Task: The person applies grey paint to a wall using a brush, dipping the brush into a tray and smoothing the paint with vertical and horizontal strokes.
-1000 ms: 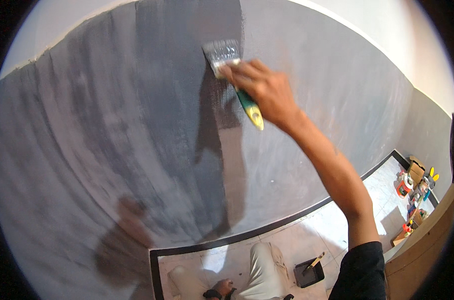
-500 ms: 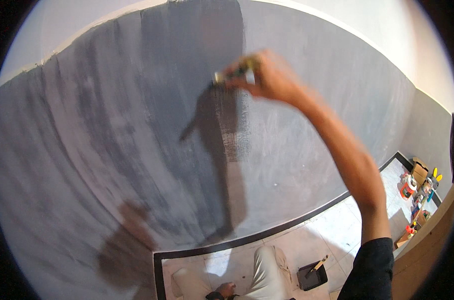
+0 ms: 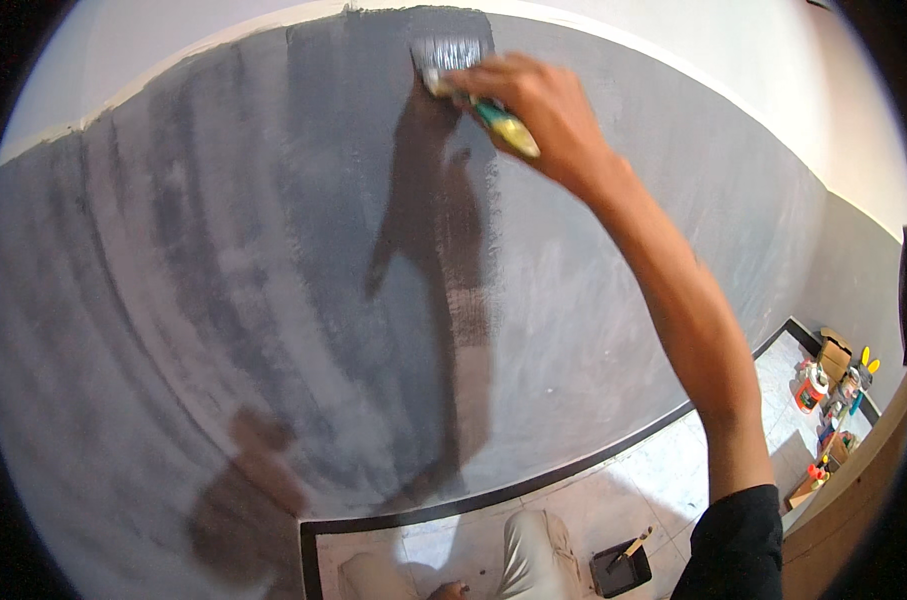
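Note:
High on the grey wall (image 3: 573, 300), my right hand (image 3: 548, 105) is closed around a wide paintbrush (image 3: 503, 122) with a green and yellow handle. Its bristles lie against the wall just below the pale upper band, inside a darker grey painted strip (image 3: 348, 150). The strip's right edge is ragged, with lighter grey beyond it. Only a sliver of my left hand (image 3: 449, 591) shows at the lower edge, between my bent legs; its fingers are too cut off to read.
On the tiled floor to the right of my knee (image 3: 528, 560) stands a black paint tray (image 3: 609, 584) with a wooden-handled brush (image 3: 633, 546) in it. A dark skirting strip (image 3: 553, 474) runs along the wall's foot. A paint can (image 3: 811, 388), cardboard box (image 3: 833, 352) and tools sit far right.
My right hand has moved the paintbrush upward along the wall. The brush has tipped, so its bristles now point up and its handle down to the right. My left hand is lower in view.

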`<state>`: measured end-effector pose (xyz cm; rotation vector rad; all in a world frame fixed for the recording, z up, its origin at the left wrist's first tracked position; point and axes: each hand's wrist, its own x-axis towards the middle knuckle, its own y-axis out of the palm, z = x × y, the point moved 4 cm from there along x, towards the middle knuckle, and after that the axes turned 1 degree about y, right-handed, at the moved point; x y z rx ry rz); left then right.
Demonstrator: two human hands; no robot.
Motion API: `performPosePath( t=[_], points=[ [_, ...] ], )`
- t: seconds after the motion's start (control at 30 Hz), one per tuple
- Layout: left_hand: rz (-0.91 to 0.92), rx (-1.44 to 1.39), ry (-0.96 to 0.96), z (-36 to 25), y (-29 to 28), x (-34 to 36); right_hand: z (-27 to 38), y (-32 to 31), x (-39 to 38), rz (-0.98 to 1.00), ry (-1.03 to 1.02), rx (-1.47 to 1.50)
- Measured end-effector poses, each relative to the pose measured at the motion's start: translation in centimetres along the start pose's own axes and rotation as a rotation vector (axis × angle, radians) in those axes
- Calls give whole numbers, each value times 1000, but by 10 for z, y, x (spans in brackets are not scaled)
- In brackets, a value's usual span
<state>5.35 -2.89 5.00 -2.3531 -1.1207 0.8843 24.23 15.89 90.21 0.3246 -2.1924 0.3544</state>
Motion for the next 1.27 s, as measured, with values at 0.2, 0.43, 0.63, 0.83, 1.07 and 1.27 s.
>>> performPosePath(
  t=[0.2,0.43,0.63,0.83,1.07,1.27],
  points=[
    [50,22,-8,-9,-7,-8,87,5,-126,466,66,304],
    [60,191,-13,-2,3,-6,126,10,-186,703,238,649],
    [-75,44,-66,11,3,-11,29,-2,-39,174,53,300],
    [-58,4,-4,-11,2,-9,29,-30,-27,-48,-47,13],
    [-78,16,7,-5,3,-12,139,12,-167,306,94,170],
    [8,95,-76,3,2,-13,160,19,-213,960,215,658]
  ],
)
